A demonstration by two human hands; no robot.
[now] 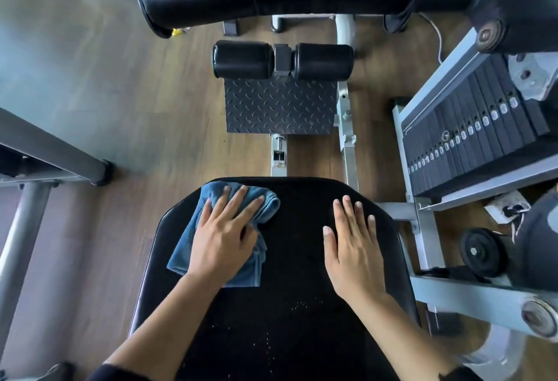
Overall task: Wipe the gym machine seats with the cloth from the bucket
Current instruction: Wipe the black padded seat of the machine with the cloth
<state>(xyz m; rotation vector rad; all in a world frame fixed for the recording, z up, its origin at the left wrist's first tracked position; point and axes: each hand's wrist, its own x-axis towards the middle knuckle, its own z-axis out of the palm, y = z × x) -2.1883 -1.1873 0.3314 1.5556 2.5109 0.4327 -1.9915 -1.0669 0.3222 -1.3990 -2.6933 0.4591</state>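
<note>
left hand (225,240): flat, fingers spread, pressing blue cloth (211,248) onto black seat (290,260) | right hand (353,248): flat, bare on seat

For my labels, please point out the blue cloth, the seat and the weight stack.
blue cloth (184,255): head view, near left corner.
seat (297,260): head view, bare middle.
weight stack (483,115): head view, middle plates.

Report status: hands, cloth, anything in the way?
Left hand flat, pressing blue cloth onto seat, far-left corner. Right hand flat on bare seat beside it. In the way: right hand only, if wiping rightward.
</note>
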